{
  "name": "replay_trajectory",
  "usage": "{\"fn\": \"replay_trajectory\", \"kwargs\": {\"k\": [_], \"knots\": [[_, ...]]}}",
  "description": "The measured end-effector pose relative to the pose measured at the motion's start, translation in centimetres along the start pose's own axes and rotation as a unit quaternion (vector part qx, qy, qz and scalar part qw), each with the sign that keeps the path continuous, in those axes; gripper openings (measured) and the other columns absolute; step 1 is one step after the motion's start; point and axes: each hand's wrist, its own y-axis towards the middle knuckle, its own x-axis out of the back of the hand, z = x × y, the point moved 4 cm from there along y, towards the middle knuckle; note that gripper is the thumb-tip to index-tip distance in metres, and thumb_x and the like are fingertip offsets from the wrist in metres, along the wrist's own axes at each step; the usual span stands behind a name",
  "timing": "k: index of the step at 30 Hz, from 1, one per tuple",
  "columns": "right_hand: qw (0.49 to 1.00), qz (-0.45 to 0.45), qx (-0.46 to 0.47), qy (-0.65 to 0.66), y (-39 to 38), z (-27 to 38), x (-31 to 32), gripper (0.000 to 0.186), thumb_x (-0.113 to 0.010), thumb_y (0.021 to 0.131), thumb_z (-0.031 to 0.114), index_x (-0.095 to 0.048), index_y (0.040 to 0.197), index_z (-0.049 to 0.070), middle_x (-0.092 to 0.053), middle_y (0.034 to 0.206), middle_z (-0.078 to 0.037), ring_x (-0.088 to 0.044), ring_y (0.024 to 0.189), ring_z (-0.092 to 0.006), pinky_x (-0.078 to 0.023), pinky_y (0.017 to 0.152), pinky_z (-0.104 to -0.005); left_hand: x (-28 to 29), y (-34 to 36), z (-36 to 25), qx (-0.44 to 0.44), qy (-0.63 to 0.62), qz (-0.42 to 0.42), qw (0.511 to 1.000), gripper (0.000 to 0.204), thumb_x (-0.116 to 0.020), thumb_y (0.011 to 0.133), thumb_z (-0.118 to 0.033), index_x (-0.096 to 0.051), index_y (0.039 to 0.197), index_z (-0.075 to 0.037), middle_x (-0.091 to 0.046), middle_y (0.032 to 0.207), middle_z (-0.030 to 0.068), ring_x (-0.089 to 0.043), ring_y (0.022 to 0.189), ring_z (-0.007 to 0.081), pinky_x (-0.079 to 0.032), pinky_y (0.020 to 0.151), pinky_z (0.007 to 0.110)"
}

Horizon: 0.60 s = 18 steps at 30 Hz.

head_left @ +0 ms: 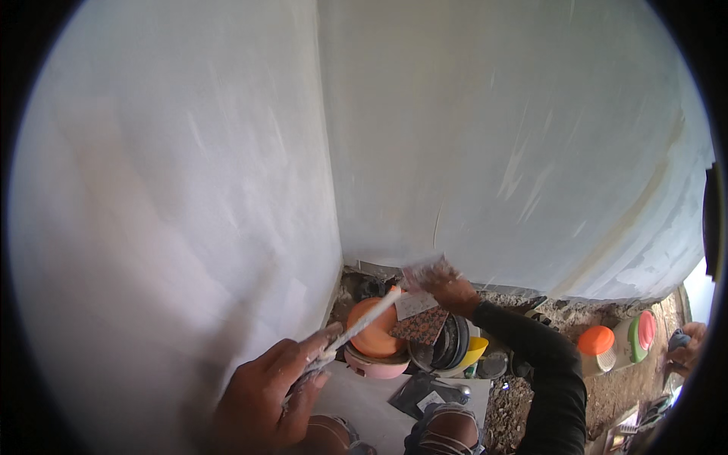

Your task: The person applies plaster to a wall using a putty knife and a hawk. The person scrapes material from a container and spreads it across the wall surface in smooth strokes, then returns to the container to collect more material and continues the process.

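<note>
My left hand [277, 390], fingers smeared white, grips a putty knife [364, 322] seen almost edge-on. Its long blade carries white paste and points up and to the right, toward my other hand. Low by the right-hand wall, my right hand [449, 290] is closed on a flat, whitish blade [422, 274], blurred at its edges. The handle of that blade is hidden by the fingers. The two tools come close together; whether they touch I cannot tell. Smooth grey-white walls, a left wall [227, 189] and a right wall [470, 152], meet in a corner ahead.
Below the hands stand an orange bowl [364, 345], a pink basin [371, 368], black pans [458, 341] and a yellow bowl [475, 350]. Containers with an orange lid [596, 340] and a red lid [646, 331] stand right. Another person's hand [686, 347] shows at the right edge.
</note>
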Motion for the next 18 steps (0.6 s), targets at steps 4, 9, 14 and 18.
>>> {"fn": "replay_trajectory", "kwargs": {"k": [4,9,14,18], "knots": [[0.878,-0.404,-0.245,-0.080,2.7,-7.8,14.9,0.050,-0.057,0.090,-0.002,-0.061,0.137,0.014,-0.061,0.138,-0.011,-0.055,0.130,-0.0325,-0.042,0.107,-0.0510,-6.4,-0.5,2.4,0.075,-0.163,-0.077,0.981,0.043,-0.058,0.100,-0.017,-0.054,0.136,0.005,-0.068,0.096,0.0107,-0.064,0.083,0.0157,-0.054,0.077,0.034],[0.821,-0.406,-0.375,-0.146,3.6,-10.7,12.1,0.047,-0.062,0.091,0.006,-0.060,0.137,0.013,-0.062,0.132,-0.014,-0.057,0.121,-0.0322,-0.044,0.102,-0.0507,-15.4,-3.6,2.9,0.137,-0.330,-0.013,0.934,0.037,-0.052,0.100,-0.005,-0.055,0.135,0.004,-0.067,0.096,0.0214,-0.066,0.077,0.0310,-0.052,0.067,0.041],[0.965,-0.197,-0.169,0.028,4.0,0.6,-6.0,0.052,-0.062,0.093,0.021,-0.055,0.144,0.013,-0.039,0.158,-0.010,-0.039,0.142,-0.0362,-0.031,0.118,-0.0561,-18.9,-4.4,4.4,-0.027,-0.222,-0.063,0.973,0.038,-0.053,0.101,-0.009,-0.053,0.137,0.005,-0.068,0.096,0.0163,-0.063,0.079,0.0191,-0.052,0.071,0.034],[0.995,-0.062,-0.079,0.024,4.6,4.2,-11.9,0.046,-0.060,0.093,0.024,-0.061,0.136,0.011,-0.047,0.148,-0.011,-0.044,0.137,-0.0324,-0.033,0.117,-0.0564,-18.9,-4.7,5.6,-0.029,-0.206,-0.071,0.976,0.038,-0.054,0.101,-0.008,-0.053,0.137,0.005,-0.068,0.097,0.0141,-0.063,0.079,0.0168,-0.052,0.074,0.031]]}}
